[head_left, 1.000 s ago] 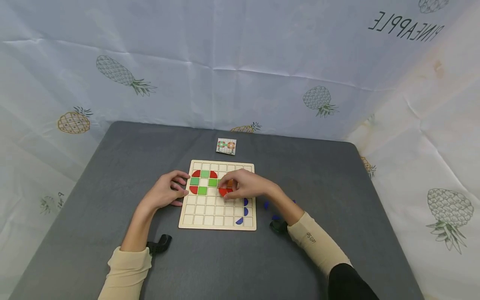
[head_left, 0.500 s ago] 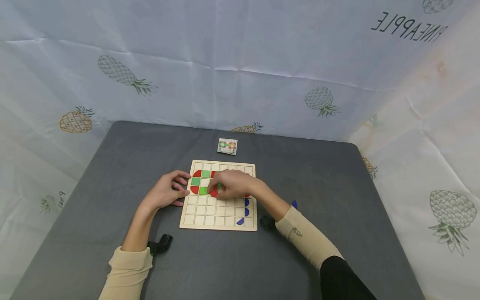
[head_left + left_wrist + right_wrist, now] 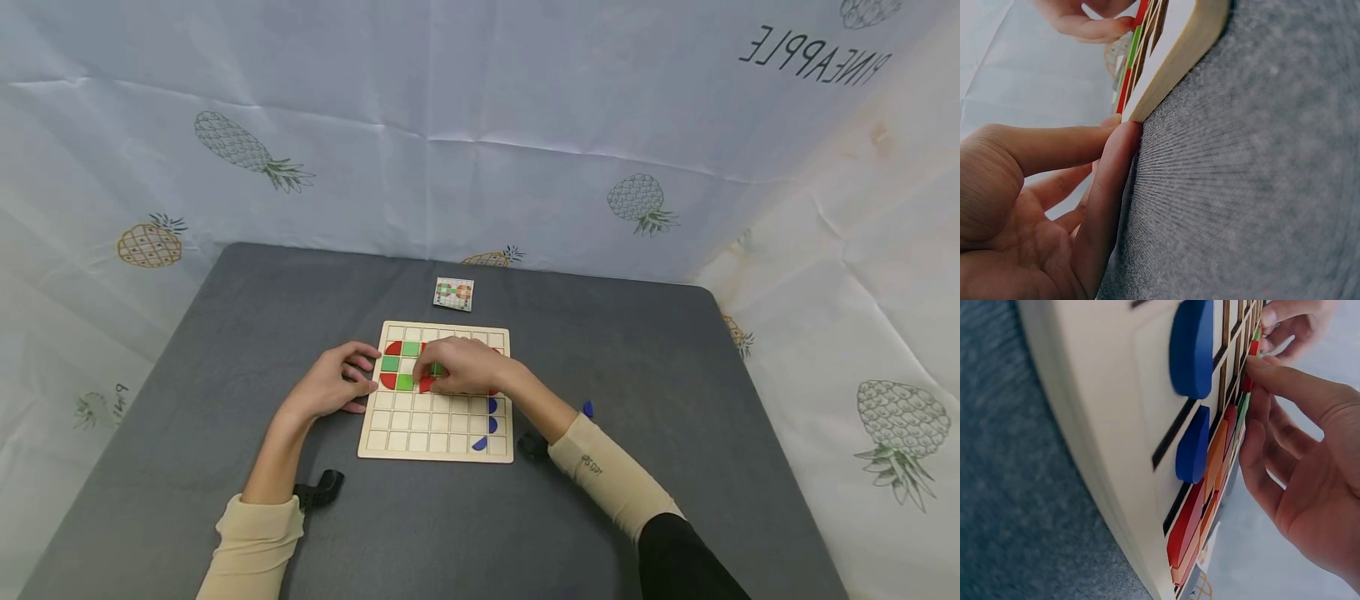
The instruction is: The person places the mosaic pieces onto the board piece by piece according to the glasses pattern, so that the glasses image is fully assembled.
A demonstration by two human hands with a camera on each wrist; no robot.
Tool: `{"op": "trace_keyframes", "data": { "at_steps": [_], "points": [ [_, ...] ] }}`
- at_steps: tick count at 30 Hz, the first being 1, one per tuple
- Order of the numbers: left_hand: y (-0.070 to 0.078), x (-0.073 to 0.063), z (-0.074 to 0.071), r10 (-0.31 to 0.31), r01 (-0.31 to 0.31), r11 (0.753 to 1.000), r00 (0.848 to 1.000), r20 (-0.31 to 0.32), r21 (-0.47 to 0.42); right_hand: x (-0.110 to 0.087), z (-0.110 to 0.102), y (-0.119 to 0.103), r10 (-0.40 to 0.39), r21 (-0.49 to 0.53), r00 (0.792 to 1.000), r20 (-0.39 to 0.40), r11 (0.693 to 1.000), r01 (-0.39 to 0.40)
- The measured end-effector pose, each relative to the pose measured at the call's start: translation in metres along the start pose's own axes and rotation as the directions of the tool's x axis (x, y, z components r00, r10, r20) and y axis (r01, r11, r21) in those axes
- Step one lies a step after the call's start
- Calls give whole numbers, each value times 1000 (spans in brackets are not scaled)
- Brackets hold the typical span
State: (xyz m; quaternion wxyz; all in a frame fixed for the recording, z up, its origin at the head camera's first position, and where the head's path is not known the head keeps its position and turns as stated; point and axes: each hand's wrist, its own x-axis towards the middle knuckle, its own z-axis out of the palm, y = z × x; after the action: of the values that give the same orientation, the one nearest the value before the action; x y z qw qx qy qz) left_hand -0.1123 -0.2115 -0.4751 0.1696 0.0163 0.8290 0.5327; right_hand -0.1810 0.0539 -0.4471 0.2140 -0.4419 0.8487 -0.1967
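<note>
My right hand (image 3: 465,367) reaches over the wooden grid board (image 3: 420,423), its thumb and fingers pinching a red quarter-circle tile (image 3: 426,385) beside a green square tile (image 3: 405,382). In the right wrist view the thumb tip lies on that red piece. At the board's left edge, my left hand (image 3: 333,382) touches the side with thumb and fingertips, also seen close up on the board edge (image 3: 1166,78) in the left wrist view. Red and green tiles fill cells at upper left. Orange tiles (image 3: 1213,453) show in the right wrist view but hide behind my right hand from above.
Blue half-circle tiles (image 3: 492,406) lie down the board's right side, and another blue tile (image 3: 588,408) is on the grey table (image 3: 600,350) by my right forearm. A small pattern card (image 3: 453,293) lies beyond the board. A pineapple-print curtain (image 3: 517,92) hangs behind.
My right hand has moved left across the board with the red tile. Over the last half second the tile's visible outline turns from rounded to more pointed. My left hand stays at the edge.
</note>
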Motion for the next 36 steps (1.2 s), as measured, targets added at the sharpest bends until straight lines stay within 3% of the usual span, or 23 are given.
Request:
{"op": "trace_keyframes", "data": {
  "at_steps": [17, 36],
  "points": [
    [1, -1, 0, -4, 4, 1000, 1000, 5, -7, 3, 5, 3, 4, 6, 998, -60, 1000, -3],
    [2, -2, 0, -4, 4, 1000, 1000, 10, -11, -57, -2, 22, 40, 135, 986, -161, 991, -18]
  ]
}}
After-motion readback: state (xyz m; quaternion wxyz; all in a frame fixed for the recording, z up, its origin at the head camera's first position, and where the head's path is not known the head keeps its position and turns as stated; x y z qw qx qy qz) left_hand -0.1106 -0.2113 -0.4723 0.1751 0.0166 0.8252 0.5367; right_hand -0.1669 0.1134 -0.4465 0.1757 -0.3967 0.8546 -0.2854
